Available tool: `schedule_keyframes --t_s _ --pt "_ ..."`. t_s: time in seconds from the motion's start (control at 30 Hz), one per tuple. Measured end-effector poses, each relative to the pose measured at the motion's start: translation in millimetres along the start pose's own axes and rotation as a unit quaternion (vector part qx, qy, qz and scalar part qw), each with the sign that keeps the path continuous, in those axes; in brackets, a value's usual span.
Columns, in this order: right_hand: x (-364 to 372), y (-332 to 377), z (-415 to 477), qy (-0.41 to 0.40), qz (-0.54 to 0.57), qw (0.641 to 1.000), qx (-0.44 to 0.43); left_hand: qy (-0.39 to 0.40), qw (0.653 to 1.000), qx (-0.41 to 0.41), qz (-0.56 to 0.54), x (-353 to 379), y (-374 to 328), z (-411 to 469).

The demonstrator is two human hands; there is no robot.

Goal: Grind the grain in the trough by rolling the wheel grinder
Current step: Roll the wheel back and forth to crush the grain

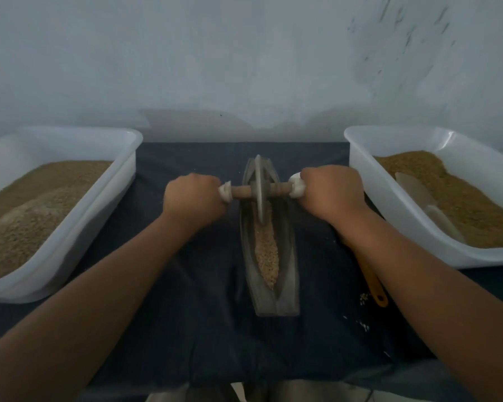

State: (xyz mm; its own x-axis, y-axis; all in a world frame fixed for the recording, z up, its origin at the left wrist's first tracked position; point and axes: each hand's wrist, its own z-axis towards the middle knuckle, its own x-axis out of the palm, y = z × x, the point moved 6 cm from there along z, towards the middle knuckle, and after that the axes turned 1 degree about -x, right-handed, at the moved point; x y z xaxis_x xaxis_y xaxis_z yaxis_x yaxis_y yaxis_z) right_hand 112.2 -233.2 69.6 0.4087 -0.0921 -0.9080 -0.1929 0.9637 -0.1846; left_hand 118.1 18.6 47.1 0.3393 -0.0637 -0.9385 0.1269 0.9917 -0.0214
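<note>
Head view: fingers (211, 181) curled tight round the wrapped axle ends (296, 189), left hand (193, 198) and right hand (331, 192) flanking the wheel grinder (261, 195), upright in the far half of the trough (288, 265) on the table (186, 329). Best rolled under even pressure, wrists level, over the grain (267, 250) toward the near tip.

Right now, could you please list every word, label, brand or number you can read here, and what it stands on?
None. No readable text shows on the wheel grinder, the trough, the left tub, the right tub or the yellow-handled tool.
</note>
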Motion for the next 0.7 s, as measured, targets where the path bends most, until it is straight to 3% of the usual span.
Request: schedule_keyframes --t_s 0.1,0.2,0.27,0.33,0.47,0.53,0.6,0.7 --pt "-11 2 -27 -0.04 0.019 0.998 -0.041 -0.035 0.999 0.019 0.0 -4 4 -39" --pt "-20 2 -88 -0.074 0.029 0.995 -0.056 -0.138 0.982 0.126 -0.021 -24 -3 -90" --pt "-18 -2 -111 -0.086 0.051 0.994 -0.048 -0.165 0.973 0.159 -0.028 -31 -6 -103" --pt "-13 -4 -101 -0.088 0.051 0.994 -0.028 -0.157 0.977 0.141 -0.016 -28 -7 -90" --pt "-1 -2 -33 -0.089 0.02 0.996 -0.013 -0.067 0.996 0.057 0.029 -7 -3 -23" --pt "4 -3 -7 -0.046 0.008 0.999 -0.011 -0.044 0.999 0.028 0.01 0 1 -6" --pt "2 -2 -4 -0.026 0.001 0.999 -0.028 -0.047 0.999 0.026 -0.004 3 4 -11" --pt "-14 -2 -38 -0.078 0.038 0.993 -0.076 -0.099 0.991 0.082 -0.024 -2 3 -44"
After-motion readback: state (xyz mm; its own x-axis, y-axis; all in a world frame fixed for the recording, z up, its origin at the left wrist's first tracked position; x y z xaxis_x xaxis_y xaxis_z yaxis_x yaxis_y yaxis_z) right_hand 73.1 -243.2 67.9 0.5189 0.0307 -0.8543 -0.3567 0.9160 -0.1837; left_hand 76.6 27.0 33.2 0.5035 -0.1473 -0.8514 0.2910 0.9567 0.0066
